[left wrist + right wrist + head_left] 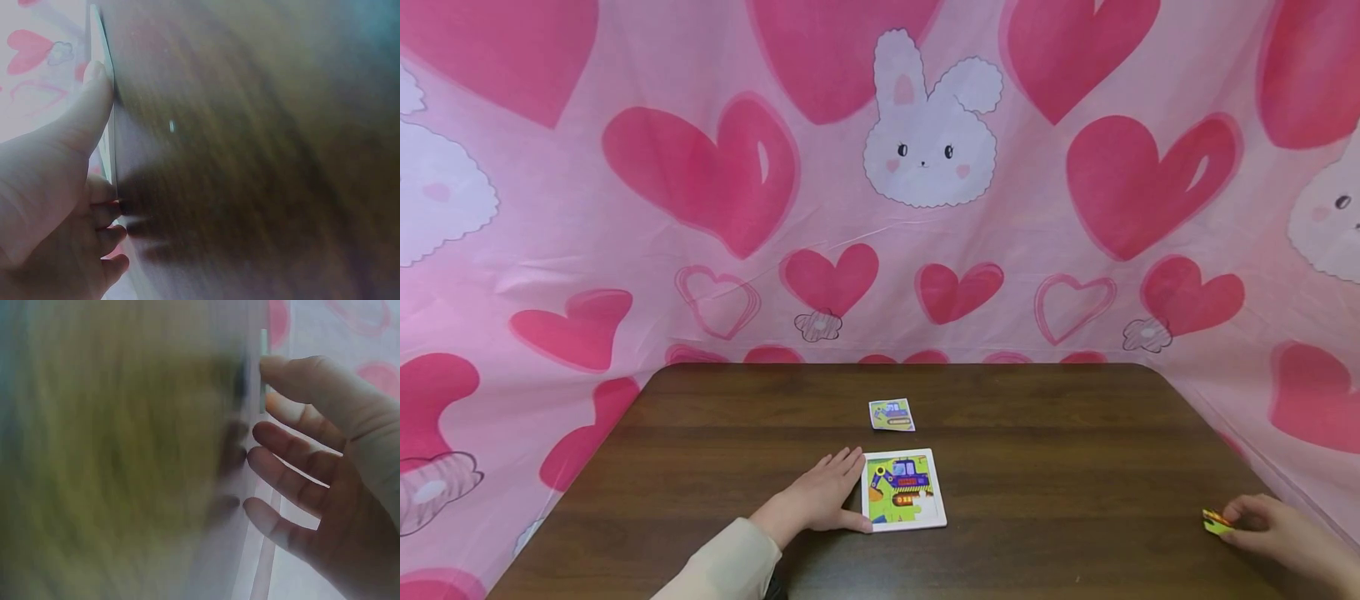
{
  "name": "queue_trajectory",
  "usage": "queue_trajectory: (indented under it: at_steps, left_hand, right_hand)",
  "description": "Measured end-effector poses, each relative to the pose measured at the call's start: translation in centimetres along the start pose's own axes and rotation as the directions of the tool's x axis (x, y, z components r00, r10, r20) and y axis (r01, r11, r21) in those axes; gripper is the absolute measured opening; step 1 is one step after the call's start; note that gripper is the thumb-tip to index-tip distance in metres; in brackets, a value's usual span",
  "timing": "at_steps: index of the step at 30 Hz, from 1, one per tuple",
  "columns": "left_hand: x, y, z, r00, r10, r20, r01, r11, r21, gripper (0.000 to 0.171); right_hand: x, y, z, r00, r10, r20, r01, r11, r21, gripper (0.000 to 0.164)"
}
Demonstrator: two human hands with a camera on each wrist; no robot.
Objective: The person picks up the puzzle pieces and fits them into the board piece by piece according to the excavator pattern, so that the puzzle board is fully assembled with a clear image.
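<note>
A white-framed jigsaw puzzle (901,492) with an excavator picture lies on the table, and bare white tray shows at its lower right. My left hand (826,498) rests along the puzzle's left edge, fingers straight, thumb at the lower left corner. In the left wrist view the thumb (94,106) touches the frame's edge. Far to the right, my right hand (1273,533) pinches a yellow-green puzzle piece (1216,522) between thumb and index finger. The right wrist view shows that piece (263,372) edge-on, with the other fingers spread below it.
A small picture card (892,414) with the same excavator lies behind the puzzle. The dark wooden table (737,417) has rounded far corners. A pink cloth (850,225) with hearts and rabbits hangs around its back and sides.
</note>
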State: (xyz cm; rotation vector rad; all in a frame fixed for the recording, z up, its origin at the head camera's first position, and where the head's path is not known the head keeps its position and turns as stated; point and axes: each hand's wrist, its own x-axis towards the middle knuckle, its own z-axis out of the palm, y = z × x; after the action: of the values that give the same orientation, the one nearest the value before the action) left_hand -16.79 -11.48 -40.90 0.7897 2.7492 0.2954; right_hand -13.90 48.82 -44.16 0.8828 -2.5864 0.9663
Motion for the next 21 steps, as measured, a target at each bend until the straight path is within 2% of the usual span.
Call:
queue_trajectory:
  at_steps: [3,6,9,14,21]
  left_hand:
    - [0.0,0.1,-0.1,1.000,0.001,0.002,-0.001,1.000,-0.001,0.094]
    - [0.0,0.0,-0.1,1.000,0.001,0.002,-0.001,1.000,-0.001,0.095]
    - [0.0,0.0,0.0,1.000,-0.001,0.001,0.001,1.000,0.001,0.095]
    - [0.1,-0.1,0.1,1.000,-0.006,0.004,0.006,1.000,0.005,0.095]
    - [0.2,-0.2,0.2,1.000,-0.010,0.004,0.010,1.000,0.010,0.095]
  right_hand:
    - [0.5,-0.6,0.3,0.995,0.090,-0.037,-0.091,0.995,-0.045,0.031]
    - [1.7,-1.7,0.9,0.981,0.174,-0.086,-0.183,0.977,-0.112,0.030]
    - [3.5,-2.8,1.5,0.972,0.209,-0.108,-0.223,0.964,-0.141,0.028]
    - [6.7,-4.9,2.7,0.975,0.196,-0.104,-0.213,0.959,-0.185,0.028]
    - [11.3,-8.2,4.6,0.993,0.116,-0.037,-0.121,0.976,-0.179,0.027]
